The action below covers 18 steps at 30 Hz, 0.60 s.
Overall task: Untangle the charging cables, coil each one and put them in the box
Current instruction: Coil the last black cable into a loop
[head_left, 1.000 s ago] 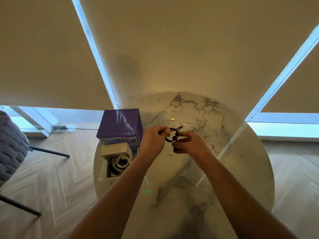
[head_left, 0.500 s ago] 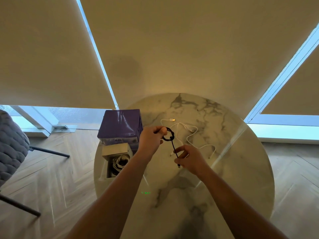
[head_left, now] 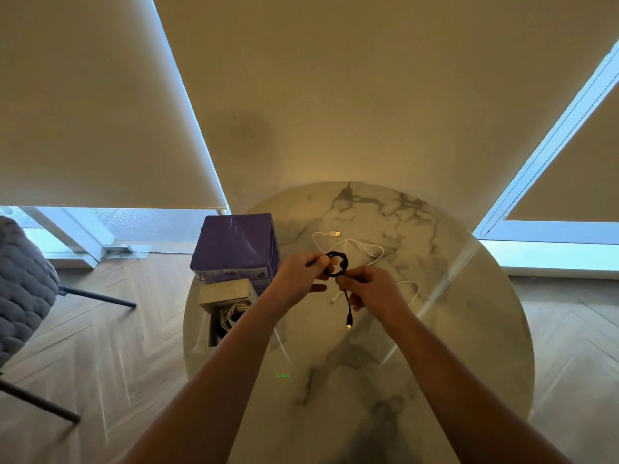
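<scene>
I'm in what looks like a living or dining room at home. I stand at a round marble table (head_left: 452,329) on a wooden floor (head_left: 110,356) laid in a herringbone pattern. Tall windows (head_left: 549,249) run down almost to the floor behind the table, covered by cream roller blinds (head_left: 100,112), one with a bead chain (head_left: 536,155) hanging beside it. A soft grey quilted chair (head_left: 23,289) on thin dark legs stands off the table's left edge
</scene>
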Each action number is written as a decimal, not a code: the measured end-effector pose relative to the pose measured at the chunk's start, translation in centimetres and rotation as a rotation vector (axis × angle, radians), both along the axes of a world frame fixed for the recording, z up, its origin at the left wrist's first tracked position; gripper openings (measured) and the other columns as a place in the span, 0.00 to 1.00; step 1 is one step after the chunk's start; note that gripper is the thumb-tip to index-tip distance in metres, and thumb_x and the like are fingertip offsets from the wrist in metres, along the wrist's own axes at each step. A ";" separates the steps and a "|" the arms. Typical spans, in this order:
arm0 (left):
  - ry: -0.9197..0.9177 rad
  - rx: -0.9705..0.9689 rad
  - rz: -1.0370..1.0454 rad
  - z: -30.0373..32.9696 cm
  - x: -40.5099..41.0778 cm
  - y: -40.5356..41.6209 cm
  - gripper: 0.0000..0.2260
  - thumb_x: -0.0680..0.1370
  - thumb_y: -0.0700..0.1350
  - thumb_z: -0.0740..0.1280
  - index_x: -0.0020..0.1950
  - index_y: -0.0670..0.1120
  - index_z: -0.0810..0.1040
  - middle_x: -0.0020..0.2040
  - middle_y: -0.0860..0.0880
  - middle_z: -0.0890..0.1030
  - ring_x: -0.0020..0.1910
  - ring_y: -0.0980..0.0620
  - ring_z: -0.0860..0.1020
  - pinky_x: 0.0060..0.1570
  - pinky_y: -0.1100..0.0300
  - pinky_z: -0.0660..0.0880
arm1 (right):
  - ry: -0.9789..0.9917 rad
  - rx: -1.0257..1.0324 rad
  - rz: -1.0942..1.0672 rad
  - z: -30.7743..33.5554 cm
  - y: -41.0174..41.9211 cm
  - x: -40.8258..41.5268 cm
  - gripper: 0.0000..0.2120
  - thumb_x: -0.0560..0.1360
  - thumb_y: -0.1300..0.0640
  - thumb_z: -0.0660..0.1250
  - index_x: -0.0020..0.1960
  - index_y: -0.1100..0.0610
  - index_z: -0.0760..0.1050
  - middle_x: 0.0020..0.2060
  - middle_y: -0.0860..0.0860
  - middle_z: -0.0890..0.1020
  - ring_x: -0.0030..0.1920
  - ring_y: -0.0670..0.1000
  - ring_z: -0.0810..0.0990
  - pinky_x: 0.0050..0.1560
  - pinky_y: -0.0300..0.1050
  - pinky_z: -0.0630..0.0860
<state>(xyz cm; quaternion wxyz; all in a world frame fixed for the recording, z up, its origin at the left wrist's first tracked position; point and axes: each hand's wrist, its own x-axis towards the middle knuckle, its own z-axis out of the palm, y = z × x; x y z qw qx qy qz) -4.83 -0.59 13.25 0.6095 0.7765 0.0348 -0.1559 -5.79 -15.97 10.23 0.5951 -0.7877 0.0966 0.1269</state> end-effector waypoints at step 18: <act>0.213 -0.172 0.181 0.6 -0.1 -0.7 0.13 0.81 0.50 0.59 0.41 0.45 0.76 0.41 0.50 0.78 0.45 0.55 0.77 0.51 0.59 0.73 | -0.255 -0.194 -0.024 0.4 -0.2 -0.3 0.09 0.74 0.58 0.71 0.43 0.44 0.78 0.35 0.47 0.79 0.33 0.47 0.76 0.34 0.39 0.72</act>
